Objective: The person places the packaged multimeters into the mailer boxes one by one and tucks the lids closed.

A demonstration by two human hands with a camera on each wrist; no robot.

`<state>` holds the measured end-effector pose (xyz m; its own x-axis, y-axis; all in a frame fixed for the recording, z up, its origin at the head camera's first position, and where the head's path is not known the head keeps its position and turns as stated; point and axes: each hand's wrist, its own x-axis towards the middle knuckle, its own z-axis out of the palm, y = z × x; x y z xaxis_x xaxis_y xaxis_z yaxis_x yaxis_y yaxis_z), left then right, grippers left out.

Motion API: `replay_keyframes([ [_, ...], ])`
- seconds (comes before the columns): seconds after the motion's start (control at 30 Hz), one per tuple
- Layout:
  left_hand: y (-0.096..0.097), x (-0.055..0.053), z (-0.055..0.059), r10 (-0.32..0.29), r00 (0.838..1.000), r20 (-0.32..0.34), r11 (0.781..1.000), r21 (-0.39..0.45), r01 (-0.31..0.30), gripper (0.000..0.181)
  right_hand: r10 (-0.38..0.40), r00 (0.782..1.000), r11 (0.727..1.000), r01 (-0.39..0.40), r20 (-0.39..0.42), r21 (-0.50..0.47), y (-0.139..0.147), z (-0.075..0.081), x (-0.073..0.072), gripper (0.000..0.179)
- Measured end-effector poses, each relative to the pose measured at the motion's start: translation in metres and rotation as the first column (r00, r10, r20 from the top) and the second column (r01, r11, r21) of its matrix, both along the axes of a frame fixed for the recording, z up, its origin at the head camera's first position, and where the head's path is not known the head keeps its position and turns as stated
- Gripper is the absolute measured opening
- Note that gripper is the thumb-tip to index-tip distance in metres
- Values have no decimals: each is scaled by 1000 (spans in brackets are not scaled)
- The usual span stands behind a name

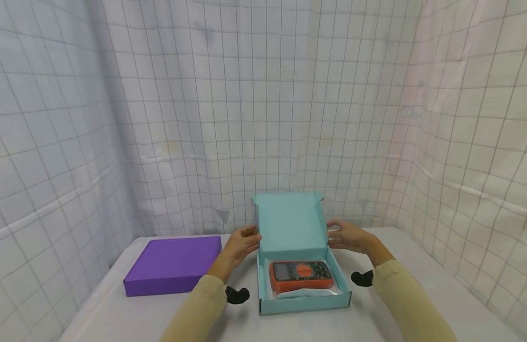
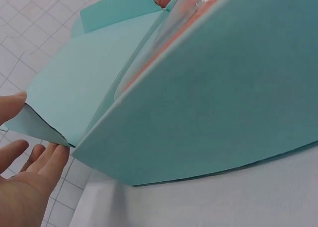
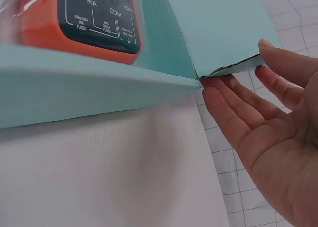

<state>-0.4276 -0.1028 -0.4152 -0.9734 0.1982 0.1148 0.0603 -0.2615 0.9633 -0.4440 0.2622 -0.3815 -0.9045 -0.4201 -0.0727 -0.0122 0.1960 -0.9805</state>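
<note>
A light teal cardboard box (image 1: 306, 304) sits with its lid (image 1: 291, 221) raised and tilted back. Inside lies an orange and black multimeter (image 1: 303, 271) in a clear plastic bag, its dial facing up. My left hand (image 1: 241, 246) holds the lid's left side flap; in the left wrist view the thumb (image 2: 12, 105) is at the flap's edge and the other fingers are behind it, near the hinge. On the opposite side my right hand (image 1: 350, 237) pinches the right side flap (image 3: 238, 65) between thumb and fingers. The multimeter's printed input panel shows in the right wrist view.
A closed purple box (image 1: 175, 266) lies flat on the white-covered table (image 1: 118, 318), left of my left forearm. White grid-patterned curtains (image 1: 280, 104) hang behind the table and along both sides. Dark wrist-worn pieces (image 1: 237, 295) stick out beneath each cuff.
</note>
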Motion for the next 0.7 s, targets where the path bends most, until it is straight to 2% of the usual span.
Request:
replay_keyframes([
  [0.13, -2, 1, 2, -38, 999, -35, 998, -51, 37, 68, 26, 1000, 1000, -26, -10, 13, 2, 2, 4, 55],
  [0.33, -4, 2, 6, -83, 994, -66, 995, -66, 79, 68, 41, 999, 999, -40, -23, 23, 3, 7, 3, 60],
  [0.43, -5, 3, 7, -88, 994, -69, 993, -82, 82, 66, 39, 999, 999, -39, -22, 28, 2, 8, 4, 60],
  [0.7, -8, 5, 8, -113, 986, -120, 978, -191, 89, 60, 3, 1000, 999, -1, -27, 52, 3, 7, 7, 67],
])
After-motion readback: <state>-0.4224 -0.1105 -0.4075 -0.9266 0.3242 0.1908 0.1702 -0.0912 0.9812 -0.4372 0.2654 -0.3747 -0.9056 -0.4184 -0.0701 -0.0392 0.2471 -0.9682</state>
